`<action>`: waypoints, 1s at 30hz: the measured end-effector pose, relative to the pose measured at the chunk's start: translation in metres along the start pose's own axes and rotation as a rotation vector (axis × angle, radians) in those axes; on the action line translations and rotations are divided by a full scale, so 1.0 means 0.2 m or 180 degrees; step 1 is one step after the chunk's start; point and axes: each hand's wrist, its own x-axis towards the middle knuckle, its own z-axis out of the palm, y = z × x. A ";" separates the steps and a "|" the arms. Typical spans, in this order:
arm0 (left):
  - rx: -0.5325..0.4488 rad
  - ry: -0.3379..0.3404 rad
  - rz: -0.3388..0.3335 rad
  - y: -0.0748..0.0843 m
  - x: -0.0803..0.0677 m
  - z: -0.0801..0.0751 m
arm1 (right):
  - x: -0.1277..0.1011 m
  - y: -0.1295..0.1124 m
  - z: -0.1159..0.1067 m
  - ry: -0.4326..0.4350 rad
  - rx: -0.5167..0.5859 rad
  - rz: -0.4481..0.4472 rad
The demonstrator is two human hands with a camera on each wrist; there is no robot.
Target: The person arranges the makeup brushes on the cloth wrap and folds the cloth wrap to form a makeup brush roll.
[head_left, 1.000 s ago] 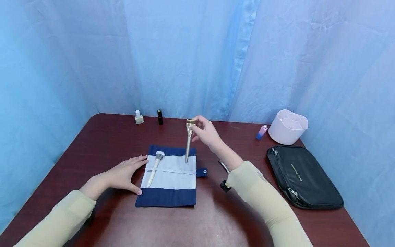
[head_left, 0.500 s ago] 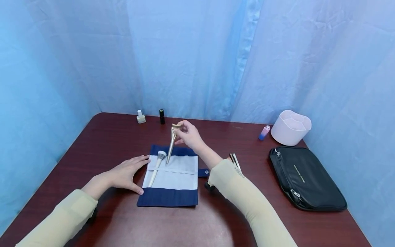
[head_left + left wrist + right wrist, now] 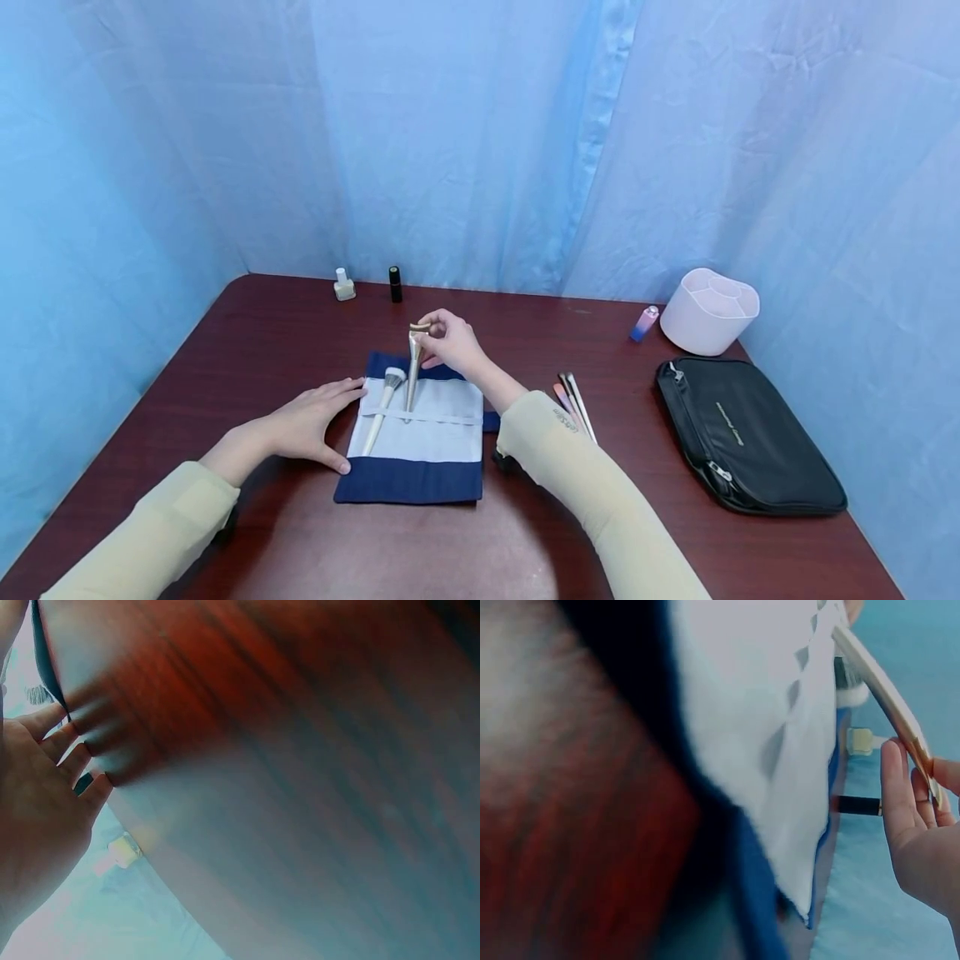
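- A dark red wooden table [image 3: 247, 333] is seen from above, with blue curtains hung behind it.
- A brush roll [image 3: 420, 442] of navy and white cloth is laid open flat near the middle of the table.
- A gold-handled brush [image 3: 412, 367] is pinched near its top end by the right hand [image 3: 448, 340], fingers curled round it. The brush is held almost upright, and its lower end is set against the white panel of the roll at the band that crosses it.
- In the right wrist view the same brush [image 3: 889, 697] is seen slanting over the white cloth, gripped between the fingertips [image 3: 895, 787].
- The left hand [image 3: 303, 423] is laid flat on the table with fingers straight, holding nothing; its fingertips are touching the roll's left edge.
- A white-handled brush [image 3: 378, 408] is tucked under the band, just left of the gold one.
- Several loose brushes [image 3: 573, 404] are lying on the table to the right of the roll.
- A black zip bag [image 3: 746, 433] is placed near the right edge, with a white pot [image 3: 708, 310] and a small pink bottle [image 3: 643, 322] behind it.
- A pale bottle [image 3: 343, 285] and a black tube [image 3: 394, 283] are stood at the far edge.
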 end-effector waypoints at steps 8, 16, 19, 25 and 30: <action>0.0010 -0.0005 0.0007 0.01 -0.01 -0.01 | -0.03 0.02 0.00 -0.0199 0.0056 0.0338; 0.0013 -0.0011 0.0007 0.01 -0.01 -0.01 | -0.06 0.06 -0.01 -0.0495 -0.0632 0.0253; 0.0021 -0.0016 0.0001 0.02 -0.01 -0.01 | -0.08 0.06 -0.01 -0.0608 -0.0981 0.0134; 0.0025 -0.0023 0.0001 0.01 -0.01 -0.02 | -0.11 0.06 0.00 -0.0867 -0.1303 -0.0105; 0.0018 -0.0039 -0.0010 0.02 -0.01 -0.02 | -0.12 0.06 0.02 -0.1134 -0.1424 -0.0328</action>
